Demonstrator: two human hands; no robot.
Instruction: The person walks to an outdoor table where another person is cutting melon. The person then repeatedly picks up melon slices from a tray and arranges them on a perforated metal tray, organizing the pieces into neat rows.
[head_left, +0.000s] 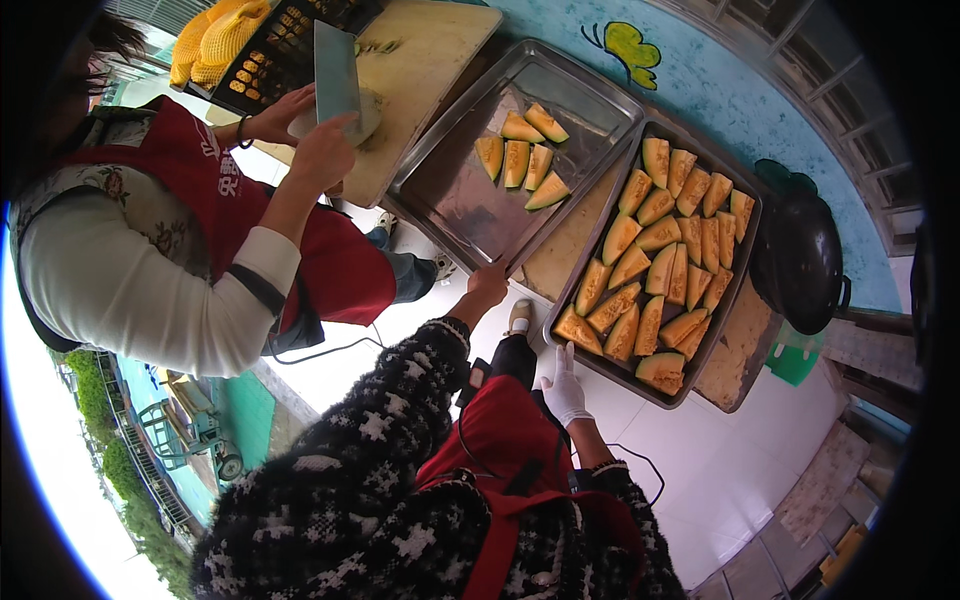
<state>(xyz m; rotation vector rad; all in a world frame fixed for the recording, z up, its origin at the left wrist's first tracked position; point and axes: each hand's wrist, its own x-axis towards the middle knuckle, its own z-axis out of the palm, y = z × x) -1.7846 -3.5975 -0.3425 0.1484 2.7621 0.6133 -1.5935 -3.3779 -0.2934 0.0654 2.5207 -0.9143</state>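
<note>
My bare left hand (489, 285) is closed at the near rim of a shallow metal tray (457, 217). Several orange-fleshed melon wedges (516, 163) lie in the middle of that tray. To its right, a second metal tray (720, 322) is filled with rows of melon wedges (661, 270), many with seeds on the flesh. My right hand (564, 390), in a white glove, is beside this tray's near left corner. Its fingers point toward the rim and hold nothing; whether they touch the metal I cannot tell.
At the left, a co-worker in a red apron holds a cleaver (336, 75) over a pale melon (367, 116) on a cutting board (427, 67). Behind is a black crate (255, 71) with netted fruit (225, 37). A dark wok (799, 255) stands right of the filled tray.
</note>
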